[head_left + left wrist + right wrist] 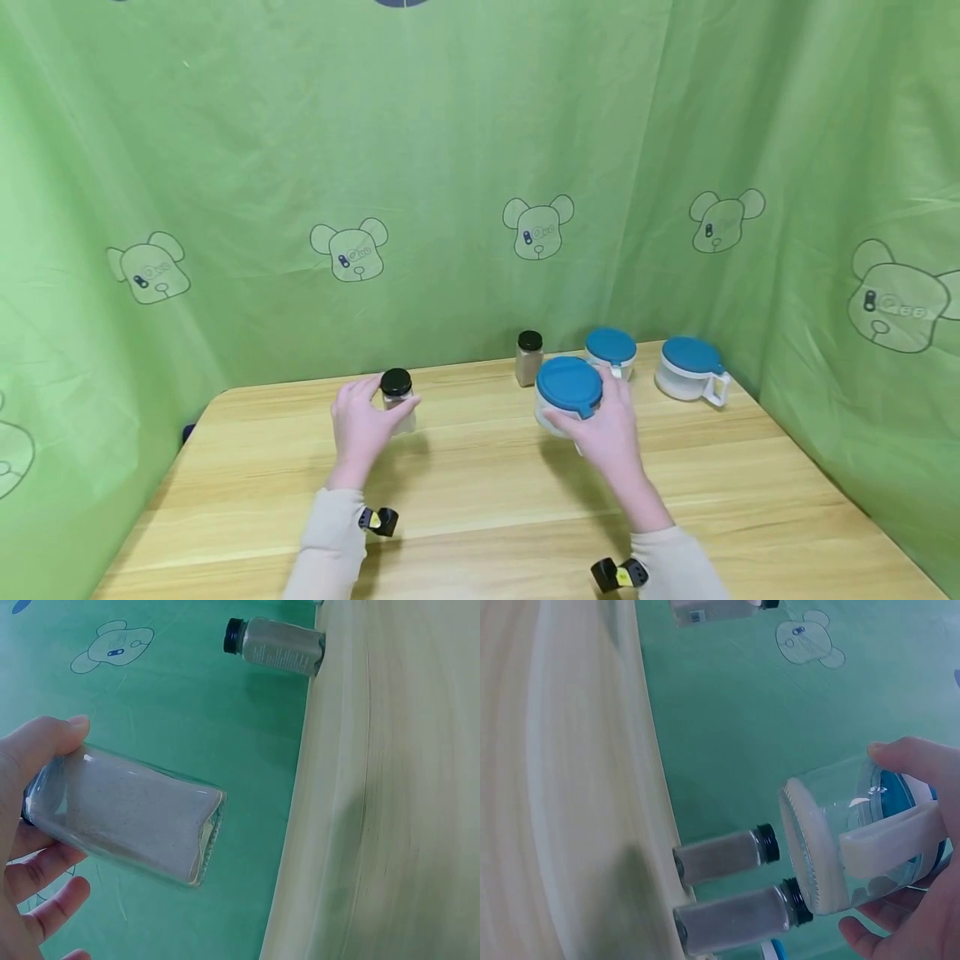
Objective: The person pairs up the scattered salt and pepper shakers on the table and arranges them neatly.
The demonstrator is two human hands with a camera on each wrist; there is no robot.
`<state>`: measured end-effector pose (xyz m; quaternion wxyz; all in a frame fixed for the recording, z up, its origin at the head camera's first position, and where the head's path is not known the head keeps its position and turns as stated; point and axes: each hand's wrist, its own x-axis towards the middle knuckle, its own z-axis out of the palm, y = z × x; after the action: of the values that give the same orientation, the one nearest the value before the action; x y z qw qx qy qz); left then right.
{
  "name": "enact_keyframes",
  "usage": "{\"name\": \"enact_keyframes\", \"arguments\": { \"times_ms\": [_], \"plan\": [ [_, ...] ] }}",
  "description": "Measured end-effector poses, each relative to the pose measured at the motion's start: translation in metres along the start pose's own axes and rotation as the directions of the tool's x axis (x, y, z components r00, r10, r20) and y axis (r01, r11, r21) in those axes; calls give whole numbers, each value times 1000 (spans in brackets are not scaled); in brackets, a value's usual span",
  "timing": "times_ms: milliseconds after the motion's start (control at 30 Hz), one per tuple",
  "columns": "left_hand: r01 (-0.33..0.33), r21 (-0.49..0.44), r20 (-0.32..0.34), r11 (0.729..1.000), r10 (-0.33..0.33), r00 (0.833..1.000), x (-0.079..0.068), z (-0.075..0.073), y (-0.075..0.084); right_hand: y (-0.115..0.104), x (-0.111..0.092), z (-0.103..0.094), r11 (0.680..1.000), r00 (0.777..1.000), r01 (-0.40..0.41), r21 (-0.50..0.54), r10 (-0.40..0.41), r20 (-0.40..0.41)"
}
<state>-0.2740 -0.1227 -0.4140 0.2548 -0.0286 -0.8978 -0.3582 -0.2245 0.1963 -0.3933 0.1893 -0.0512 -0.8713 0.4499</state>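
My left hand [362, 421] grips a clear spice jar [135, 810] with a black cap and greyish powder inside, thumb on one side and fingers on the other. In the left wrist view its base is off the table. On the right, my right hand [606, 425] holds a clear seasoning pot [568, 383] by its upper part; it has a blue lid, a white handle and a white base. Behind this pot stands another black-capped spice jar [528, 367]. The right wrist view shows two such jars side by side, a nearer jar [731, 919] and a farther jar [720, 855].
Two more blue-lidded pots stand at the back right: one pot [611, 346] behind my right hand, and another pot [686, 379] with its handle facing forward. The wooden table [465, 500] ends at a green curtain [450, 125] behind and on both sides.
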Motion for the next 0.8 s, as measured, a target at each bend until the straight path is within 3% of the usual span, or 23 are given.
{"name": "enact_keyframes", "arguments": {
  "times_ms": [167,433,800],
  "plan": [
    [4,-5,10,1000,-4,1000,-1,-7,-5,-3,-4,8,1000,1000,2,4,-2,21],
    [-25,-1,-26,1000,24,999,-1,-18,-17,-6,-9,18,999,999,40,30,-40,8],
    [-19,30,-14,999,20,1000,-3,-33,-25,-9,-18,36,1000,999,26,12,-26,42]
  ]
}}
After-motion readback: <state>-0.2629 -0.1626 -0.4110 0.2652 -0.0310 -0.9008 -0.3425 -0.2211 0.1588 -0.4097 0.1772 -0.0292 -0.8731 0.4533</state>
